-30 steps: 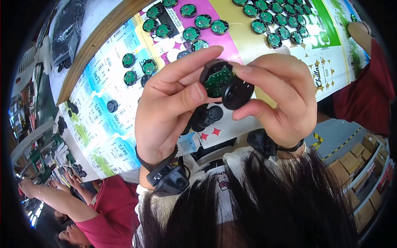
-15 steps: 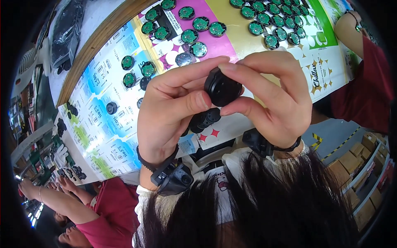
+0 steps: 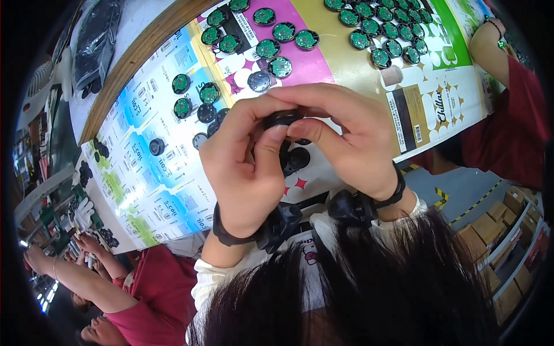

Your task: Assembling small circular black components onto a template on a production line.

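A round black plastic housing (image 3: 281,119) is gripped between both my hands above the table, its rim tipped toward me. My left hand (image 3: 245,158) is closed round its left side, with the thumb pressing on the near edge. From the other side my right hand (image 3: 360,135) holds it with thumb and fingers. The fingers hide much of the piece. Below and behind my hands lie more black round parts (image 3: 297,157), partly covered. Just beyond my fingers sits a dark disc (image 3: 259,81) without a green board.
Round black housings with green circuit boards (image 3: 280,67) lie across the printed table cover, with a dense group (image 3: 381,57) at the far right. One black round part (image 3: 156,146) sits at left. A wooden strip (image 3: 124,72) edges the table. Co-workers' arms (image 3: 86,282) show on both sides.
Both hands have turned and drawn closer round the housing, moving slightly left. Its broad dark face showed before; now mostly its rim shows.
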Tool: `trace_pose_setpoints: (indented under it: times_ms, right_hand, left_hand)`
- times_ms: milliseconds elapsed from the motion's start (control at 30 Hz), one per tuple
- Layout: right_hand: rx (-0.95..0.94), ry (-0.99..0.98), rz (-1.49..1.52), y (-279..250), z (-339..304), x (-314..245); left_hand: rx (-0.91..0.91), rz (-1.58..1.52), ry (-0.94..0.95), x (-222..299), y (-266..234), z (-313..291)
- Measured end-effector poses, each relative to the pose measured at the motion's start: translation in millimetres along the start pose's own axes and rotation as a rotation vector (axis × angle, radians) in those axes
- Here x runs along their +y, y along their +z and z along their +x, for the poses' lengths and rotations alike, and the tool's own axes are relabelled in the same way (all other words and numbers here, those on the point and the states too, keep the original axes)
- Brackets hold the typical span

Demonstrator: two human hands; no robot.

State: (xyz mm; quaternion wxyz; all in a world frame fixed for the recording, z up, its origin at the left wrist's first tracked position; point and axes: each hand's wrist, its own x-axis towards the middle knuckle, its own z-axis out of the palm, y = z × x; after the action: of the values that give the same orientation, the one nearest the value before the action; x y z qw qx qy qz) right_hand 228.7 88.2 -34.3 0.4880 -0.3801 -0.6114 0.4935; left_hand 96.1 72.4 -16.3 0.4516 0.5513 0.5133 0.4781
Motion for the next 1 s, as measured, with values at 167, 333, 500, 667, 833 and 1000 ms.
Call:
trace_pose_setpoints:
  times_ms: [167,333,500,667,833,1000]
  right_hand:
    - [-0.069,0.119,0.149,10.4,5.5,8.3]
    - [-0.194,-0.05,-0.368,-5.7,10.0,39.5]
    - [-0.41,-0.075,-0.595,-6.9,15.0,40.6]
    - [-0.498,-0.172,-0.7,-0.4,16.8,46.3]
    - [-0.448,-0.121,-0.697,1.2,17.8,42.5]
    - [-0.474,-0.038,-0.673,2.6,22.1,34.7]
  left_hand:
    - [-0.03,0.174,0.044,-6.6,-17.7,-1.9]
    - [0.208,0.436,-0.132,-35.6,-82.3,-9.9]
    - [0.3,1.168,-0.06,-62.8,-147.5,-34.8]
    - [0.271,1.296,0.017,-70.7,-142.5,-23.4]
    - [0.051,1.197,0.261,-26.1,-89.2,34.4]
    - [-0.205,0.955,0.347,-30.3,-23.6,103.4]
